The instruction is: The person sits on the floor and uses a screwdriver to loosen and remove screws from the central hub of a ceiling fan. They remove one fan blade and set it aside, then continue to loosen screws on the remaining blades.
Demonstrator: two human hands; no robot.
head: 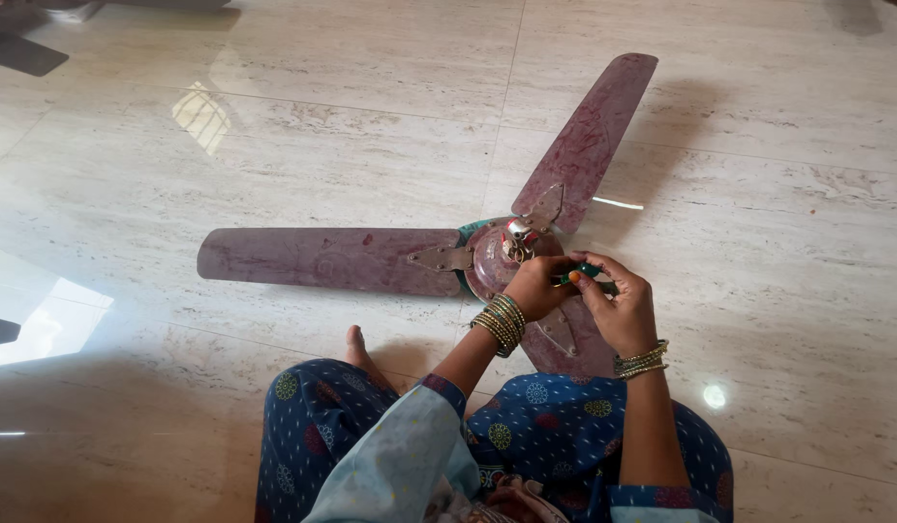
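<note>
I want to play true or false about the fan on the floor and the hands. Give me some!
1. The fan lies on a marble floor. True.
2. The fan has five blades. False: three blades show, one partly hidden under the hands.
3. Both hands meet over the fan's hub. True: the left hand and right hand are together there, around a small green thing.
4. The blades are bright yellow. False: they are dull reddish purple.
5. Both wrists are bare. False: each wears bangles.

Maroon three-bladed ceiling fan [390, 260] lying flat on pale marble. Hub at centre-right. Small green-handled tool [576, 273] lies over its near edge.
</note>
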